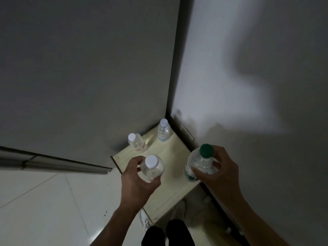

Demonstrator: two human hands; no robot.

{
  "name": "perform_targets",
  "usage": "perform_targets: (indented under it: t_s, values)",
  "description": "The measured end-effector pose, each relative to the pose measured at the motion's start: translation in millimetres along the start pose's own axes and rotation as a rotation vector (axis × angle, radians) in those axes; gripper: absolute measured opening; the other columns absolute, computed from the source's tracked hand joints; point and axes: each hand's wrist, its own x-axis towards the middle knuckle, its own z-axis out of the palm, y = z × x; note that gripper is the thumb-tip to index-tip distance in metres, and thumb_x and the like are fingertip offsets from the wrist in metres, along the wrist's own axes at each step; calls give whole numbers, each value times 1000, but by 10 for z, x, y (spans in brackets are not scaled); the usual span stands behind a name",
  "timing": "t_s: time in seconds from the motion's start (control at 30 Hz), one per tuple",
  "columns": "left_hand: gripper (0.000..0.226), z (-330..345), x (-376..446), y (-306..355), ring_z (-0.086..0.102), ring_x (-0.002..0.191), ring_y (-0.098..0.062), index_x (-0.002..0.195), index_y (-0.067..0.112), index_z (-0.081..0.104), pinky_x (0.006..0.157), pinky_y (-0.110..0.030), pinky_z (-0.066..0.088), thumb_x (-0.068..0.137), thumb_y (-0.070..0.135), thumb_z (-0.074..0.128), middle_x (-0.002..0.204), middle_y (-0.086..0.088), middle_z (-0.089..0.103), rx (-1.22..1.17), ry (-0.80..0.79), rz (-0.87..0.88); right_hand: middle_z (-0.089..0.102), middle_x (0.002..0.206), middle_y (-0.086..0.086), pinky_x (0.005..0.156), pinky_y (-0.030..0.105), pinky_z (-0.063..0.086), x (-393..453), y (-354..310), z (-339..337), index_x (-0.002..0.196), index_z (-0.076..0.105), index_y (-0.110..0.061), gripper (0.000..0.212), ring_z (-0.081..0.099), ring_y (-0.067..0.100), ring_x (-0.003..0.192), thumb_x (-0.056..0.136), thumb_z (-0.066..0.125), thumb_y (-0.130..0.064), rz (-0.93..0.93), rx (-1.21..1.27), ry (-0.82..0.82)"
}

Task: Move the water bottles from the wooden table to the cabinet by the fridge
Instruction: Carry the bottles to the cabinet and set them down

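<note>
A low pale cabinet (170, 150) stands in the corner between the grey fridge (85, 68) and the wall. Two clear bottles with white caps stand on its far part: one at the back corner (163, 130), one to the left by the fridge (136, 142). My left hand (134, 181) grips a white-capped bottle (152, 167) above the cabinet's near left. My right hand (220, 173) grips a larger green-capped bottle (200, 162) over the cabinet's right edge. Whether either held bottle touches the top, I cannot tell.
The white wall (248, 86) rises to the right, with a dark gap between it and the cabinet. Pale floor tiles (44, 210) spread to the left. My dark trouser legs (165, 235) and a white shoe (144, 219) show at the cabinet's near edge.
</note>
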Motion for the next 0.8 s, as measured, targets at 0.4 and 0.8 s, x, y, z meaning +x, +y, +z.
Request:
perform_targets:
  t_s: [0.4, 0.8]
  values:
    - [69, 703, 452, -895, 62, 100, -4, 113, 25, 58, 85, -17, 47, 56, 24, 96, 109, 10, 66, 14, 76, -61, 69, 106, -20, 83, 31, 60, 350, 871, 518, 113, 61, -24, 64, 69, 7, 98, 57, 92, -25, -12, 13, 22]
    - [67, 1062, 617, -1305, 59, 100, -4, 115, 20, 58, 86, -19, 49, 60, 17, 94, 109, 10, 63, 40, 61, -8, 70, 103, -16, 85, 22, 58, 482, 1235, 750, 112, 61, -21, 65, 70, 5, 97, 56, 94, -10, 14, 35, 1]
